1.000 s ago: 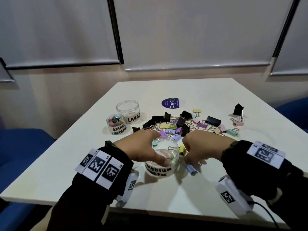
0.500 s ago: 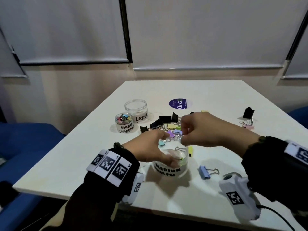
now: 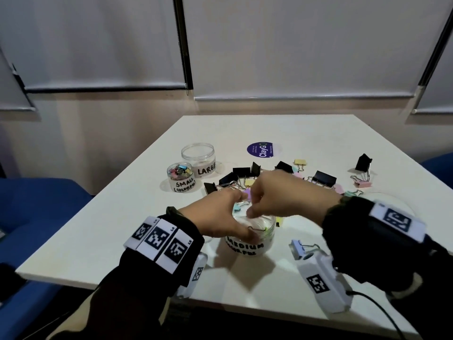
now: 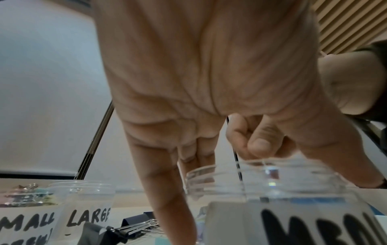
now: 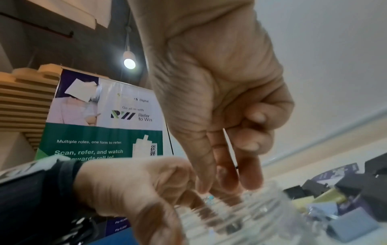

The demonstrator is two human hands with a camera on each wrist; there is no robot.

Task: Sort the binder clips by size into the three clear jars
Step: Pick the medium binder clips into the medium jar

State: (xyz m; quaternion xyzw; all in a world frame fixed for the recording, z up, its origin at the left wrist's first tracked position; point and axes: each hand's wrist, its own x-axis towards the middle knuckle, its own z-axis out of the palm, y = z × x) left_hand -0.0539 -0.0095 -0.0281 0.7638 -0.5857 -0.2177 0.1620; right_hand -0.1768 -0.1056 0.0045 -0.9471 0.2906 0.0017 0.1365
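On the white table (image 3: 318, 128) stands the clear jar labelled MEDIUM (image 3: 247, 249); my left hand (image 3: 220, 217) grips it round its rim, thumb on the near side. Inside it I see a wire handle and a green clip. My right hand (image 3: 269, 197) hovers just above the jar's mouth (image 5: 240, 215). Its thumb and two fingers (image 5: 226, 172) point straight down, and no clip shows between them. The SMALL jar (image 3: 180, 176), full of coloured clips, and the LARGE jar (image 3: 198, 155) stand at the back left. A pile of black and pastel binder clips (image 3: 321, 177) lies behind my hands.
A light blue clip (image 3: 297, 249) lies alone to the right of the medium jar. A black clip (image 3: 362, 163) and a pink one (image 3: 362, 184) sit apart at the far right. A round purple sticker (image 3: 262, 149) marks the table behind the pile. Blue seats flank the table.
My right hand rose from the table by the blue clip to the pile, then came back over the medium jar's mouth. The left hand has kept its grip on the jar.
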